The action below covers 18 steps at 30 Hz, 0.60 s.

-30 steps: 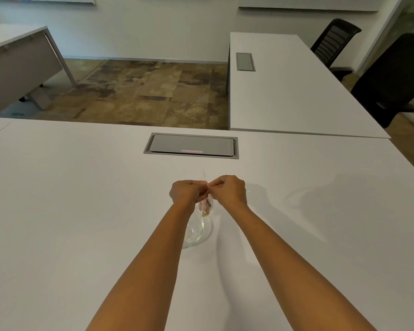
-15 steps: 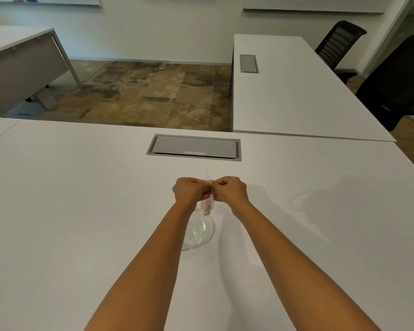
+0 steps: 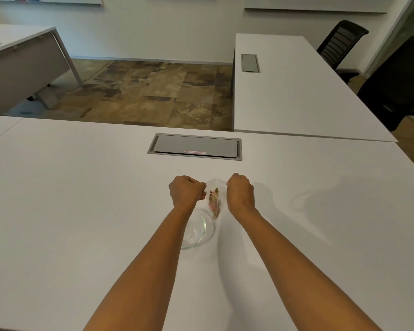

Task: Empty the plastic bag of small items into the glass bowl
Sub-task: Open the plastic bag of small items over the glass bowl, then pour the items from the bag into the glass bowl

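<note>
A small clear plastic bag (image 3: 215, 201) with pink and olive bits inside hangs between my hands above the white table. My left hand (image 3: 186, 191) pinches its left top edge and my right hand (image 3: 240, 192) pinches its right top edge, fingers closed. The bag's mouth is stretched apart between them. A clear glass bowl (image 3: 199, 231) sits on the table just below and left of the bag, partly hidden by my left forearm. No items are visible in the part of the bowl that shows.
A grey cable hatch (image 3: 194, 146) is set into the white table (image 3: 81, 199) beyond my hands. A second white table (image 3: 294, 91) stands at the back right with two black chairs (image 3: 397, 80) beside it. Another desk (image 3: 22, 58) is at the far left.
My hands have drawn apart, left going left and right going right, pulling the bag's top open. Before, they were touching at the bag's top.
</note>
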Available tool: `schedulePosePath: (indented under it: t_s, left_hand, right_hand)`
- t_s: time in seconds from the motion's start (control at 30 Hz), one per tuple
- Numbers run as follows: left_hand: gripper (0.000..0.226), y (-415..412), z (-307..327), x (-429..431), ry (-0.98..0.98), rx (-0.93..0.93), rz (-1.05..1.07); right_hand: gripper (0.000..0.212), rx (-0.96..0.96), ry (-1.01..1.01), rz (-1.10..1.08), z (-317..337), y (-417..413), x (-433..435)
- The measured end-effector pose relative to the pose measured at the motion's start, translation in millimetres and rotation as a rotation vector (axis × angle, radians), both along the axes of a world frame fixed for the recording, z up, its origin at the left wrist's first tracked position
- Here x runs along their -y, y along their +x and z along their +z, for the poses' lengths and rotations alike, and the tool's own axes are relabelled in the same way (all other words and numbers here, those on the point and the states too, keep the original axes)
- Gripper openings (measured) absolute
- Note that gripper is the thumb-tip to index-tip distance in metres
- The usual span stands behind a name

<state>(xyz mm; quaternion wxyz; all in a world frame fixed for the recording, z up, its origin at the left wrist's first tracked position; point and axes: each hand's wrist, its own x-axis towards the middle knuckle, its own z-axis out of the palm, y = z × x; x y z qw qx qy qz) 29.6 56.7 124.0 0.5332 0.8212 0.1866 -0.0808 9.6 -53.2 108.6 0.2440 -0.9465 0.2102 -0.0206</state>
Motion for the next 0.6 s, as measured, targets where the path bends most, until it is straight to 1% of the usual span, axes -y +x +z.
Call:
schedulePosePath:
  t_s: [0.07,0.13,0.23,0.43,0.5,0.53,0.57,0.6]
  left_hand:
    - [0.004,-1.6,0.7,-4.5,0.065,0.044,-0.024]
    - [0.012,-4.2,-0.8,-3.6,0.141,0.089,-0.050]
    - [0.020,-9.8,-1.8,0.7,0.215,0.164,-0.072]
    - [0.023,-12.9,-1.3,0.9,0.257,0.245,-0.070]
    - [0.023,-13.3,0.5,1.8,0.258,0.260,-0.078]
    - [0.023,-13.3,1.8,2.2,0.254,0.262,-0.081]
    - [0.022,-13.2,3.5,2.3,0.248,0.264,-0.084]
    - [0.022,-12.5,5.3,1.9,0.238,0.265,-0.087]
  right_hand:
    - [0.021,0.018,-0.023,0.020,-2.2,-1.8,3.5]
    - [0.019,0.040,-0.024,0.048,-2.7,-2.6,-0.2]
    - [0.021,0.058,0.026,0.040,-2.5,-3.3,-7.2]
    - [0.018,0.119,0.191,-0.018,-3.3,-7.5,-4.0]
    - [0.019,0.117,0.312,-0.038,-4.3,-7.9,-0.8]
    - [0.020,0.107,0.416,-0.051,-5.2,-7.7,1.2]
    - [0.022,0.090,0.570,-0.073,-6.0,-7.5,4.2]
    - [0.025,0.071,0.766,-0.105,-6.7,-7.8,7.2]
